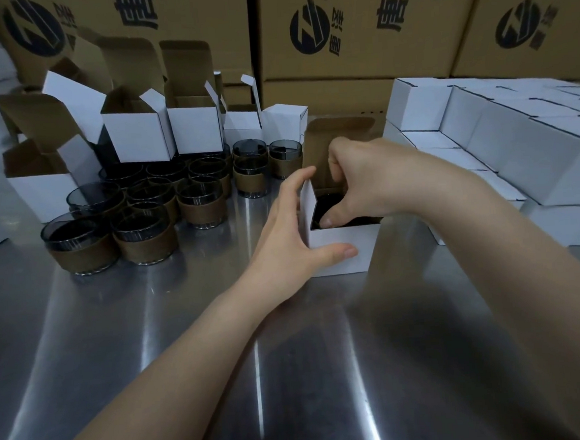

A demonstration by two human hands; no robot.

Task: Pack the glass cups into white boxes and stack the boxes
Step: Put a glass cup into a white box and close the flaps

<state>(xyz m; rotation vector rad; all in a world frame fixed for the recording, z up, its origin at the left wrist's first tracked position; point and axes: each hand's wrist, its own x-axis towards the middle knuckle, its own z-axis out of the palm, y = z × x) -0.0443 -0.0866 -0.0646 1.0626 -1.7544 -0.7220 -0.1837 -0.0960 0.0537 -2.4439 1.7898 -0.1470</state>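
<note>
Hands both on the open white cardboard box (342,247): left hand (284,234) braces its near-left corner, fingers nearly straight; right hand (357,177) reaches inside, curled round a dark glass cup (325,203). More brown-banded glass cups (137,210) sit left of it.

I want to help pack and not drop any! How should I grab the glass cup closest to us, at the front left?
Hold the front-left cup round its brown band, coming from the near left side. That side is open table, while a neighbouring cup crowds its right and more stand behind. The band probably slips less than bare glass.
</note>
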